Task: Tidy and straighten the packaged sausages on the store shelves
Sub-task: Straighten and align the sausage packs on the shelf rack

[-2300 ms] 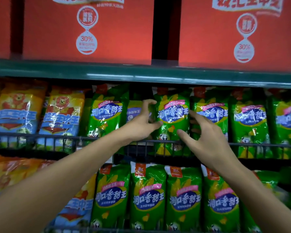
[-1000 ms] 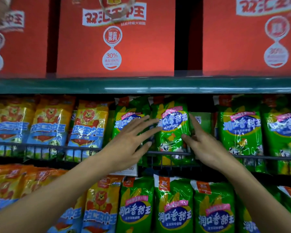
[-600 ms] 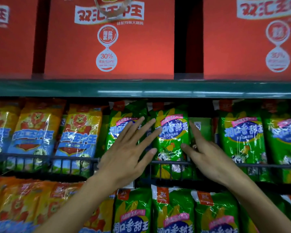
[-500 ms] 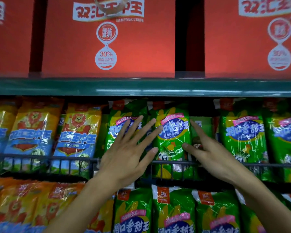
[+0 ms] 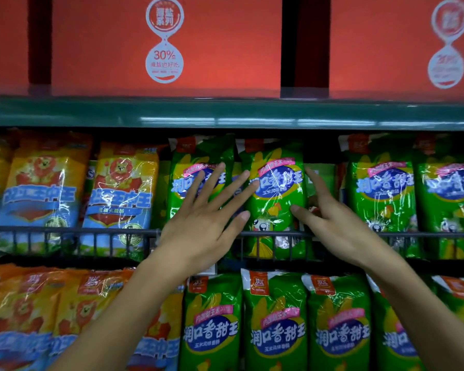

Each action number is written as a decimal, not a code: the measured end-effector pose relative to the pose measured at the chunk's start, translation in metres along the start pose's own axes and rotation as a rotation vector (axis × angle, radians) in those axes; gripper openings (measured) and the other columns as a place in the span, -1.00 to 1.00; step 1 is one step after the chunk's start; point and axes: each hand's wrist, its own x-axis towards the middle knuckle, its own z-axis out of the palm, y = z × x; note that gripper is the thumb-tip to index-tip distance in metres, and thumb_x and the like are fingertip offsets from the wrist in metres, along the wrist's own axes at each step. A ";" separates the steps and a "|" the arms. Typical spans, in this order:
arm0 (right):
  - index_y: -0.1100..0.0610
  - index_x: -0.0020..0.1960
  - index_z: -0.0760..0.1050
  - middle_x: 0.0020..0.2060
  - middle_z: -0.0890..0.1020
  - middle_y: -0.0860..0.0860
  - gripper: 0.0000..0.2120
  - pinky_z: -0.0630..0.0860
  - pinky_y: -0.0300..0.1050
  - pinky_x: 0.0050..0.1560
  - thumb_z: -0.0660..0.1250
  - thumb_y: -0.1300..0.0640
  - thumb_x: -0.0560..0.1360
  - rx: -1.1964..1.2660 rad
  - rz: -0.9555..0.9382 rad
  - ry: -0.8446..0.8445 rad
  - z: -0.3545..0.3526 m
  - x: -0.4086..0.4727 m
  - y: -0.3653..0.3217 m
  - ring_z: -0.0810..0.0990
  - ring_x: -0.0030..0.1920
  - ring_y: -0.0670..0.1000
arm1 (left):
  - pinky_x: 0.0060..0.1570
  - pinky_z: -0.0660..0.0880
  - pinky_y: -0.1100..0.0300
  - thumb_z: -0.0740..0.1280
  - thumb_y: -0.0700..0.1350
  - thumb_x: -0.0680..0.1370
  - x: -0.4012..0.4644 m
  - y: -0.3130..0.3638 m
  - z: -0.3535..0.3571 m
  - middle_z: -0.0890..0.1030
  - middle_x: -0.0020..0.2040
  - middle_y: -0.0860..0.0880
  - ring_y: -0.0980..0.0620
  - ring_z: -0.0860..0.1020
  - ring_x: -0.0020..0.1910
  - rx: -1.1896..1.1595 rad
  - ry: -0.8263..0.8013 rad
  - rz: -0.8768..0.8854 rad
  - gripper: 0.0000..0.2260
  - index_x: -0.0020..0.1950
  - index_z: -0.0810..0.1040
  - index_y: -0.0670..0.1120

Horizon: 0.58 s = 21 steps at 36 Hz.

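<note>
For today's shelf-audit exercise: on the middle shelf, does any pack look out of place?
Yes: right of the centre green pack, a gap holds a recessed pack set further back, breaking the front row. The right hand reaches there.

green shelf (image 5: 225, 113) | red boxes (image 5: 166, 44) above | sausage packs (image 5: 276, 199) below (upright)

green shelf edge (image 5: 225, 113) | black wire rail (image 5: 65, 231) | dim light
</note>
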 end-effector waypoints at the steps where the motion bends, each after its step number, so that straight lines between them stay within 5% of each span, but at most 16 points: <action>1: -0.39 0.54 -0.28 0.05 0.63 0.06 -0.25 0.55 0.06 -0.10 0.20 -0.19 0.61 -0.010 -0.034 0.027 0.001 -0.002 0.000 0.61 -0.19 0.00 | 0.57 -0.29 -0.10 -0.23 0.21 0.69 0.000 0.000 0.000 -0.29 0.59 0.31 0.10 -0.44 0.55 0.002 -0.004 -0.001 -0.53 0.58 -0.31 0.29; 3: -0.42 0.52 -0.32 0.49 0.35 -0.08 -0.22 0.56 0.02 -0.03 0.22 -0.17 0.61 -0.016 -0.123 0.093 0.003 -0.005 0.000 0.55 -0.09 -0.13 | 0.57 -0.30 -0.10 -0.24 0.22 0.68 0.001 0.000 -0.001 -0.30 0.59 0.31 0.09 -0.46 0.55 0.004 -0.013 -0.004 -0.52 0.58 -0.32 0.29; 5: -0.42 0.53 -0.29 0.60 0.09 -0.17 -0.23 0.58 0.03 0.05 0.22 -0.17 0.61 -0.049 -0.170 0.133 0.004 -0.008 0.000 0.58 0.01 -0.11 | 0.57 -0.32 -0.09 -0.24 0.22 0.67 0.001 0.001 -0.001 -0.32 0.58 0.31 0.09 -0.47 0.54 0.001 -0.021 -0.011 -0.52 0.58 -0.32 0.29; 8: -0.35 0.58 -0.20 0.61 0.12 -0.09 -0.28 0.54 0.03 0.17 0.21 -0.16 0.62 -0.114 -0.157 0.142 0.006 -0.008 0.000 0.57 0.24 0.05 | 0.57 -0.31 -0.09 -0.23 0.22 0.68 0.000 0.002 0.000 -0.31 0.59 0.30 0.07 -0.46 0.55 0.007 -0.010 -0.012 -0.51 0.59 -0.29 0.26; 12: -0.33 0.59 -0.07 0.58 0.22 -0.09 -0.33 0.47 0.06 0.34 0.24 -0.11 0.63 -0.031 -0.177 0.190 0.009 -0.001 -0.001 0.57 0.26 0.01 | 0.54 -0.36 -0.07 -0.24 0.27 0.67 0.000 0.004 -0.001 -0.34 0.58 0.30 0.08 -0.47 0.54 0.022 -0.007 -0.018 -0.49 0.59 -0.32 0.25; 17: -0.36 0.57 0.02 0.57 0.26 -0.04 -0.40 0.33 0.19 0.49 0.23 -0.03 0.66 0.020 -0.202 0.235 0.011 0.004 -0.001 0.28 0.54 0.07 | 0.55 -0.33 -0.09 -0.23 0.29 0.66 0.001 0.008 -0.004 -0.37 0.57 0.30 0.09 -0.45 0.55 0.032 0.001 -0.033 -0.45 0.59 -0.37 0.21; 21: -0.32 0.59 -0.04 0.58 0.24 0.03 -0.40 0.36 0.15 0.46 0.18 -0.04 0.68 -0.034 -0.188 0.190 0.009 0.000 -0.003 0.32 0.52 0.07 | 0.55 -0.32 -0.11 -0.23 0.30 0.66 0.001 0.009 -0.006 -0.38 0.57 0.28 0.07 -0.45 0.55 0.030 -0.019 -0.026 -0.47 0.57 -0.37 0.26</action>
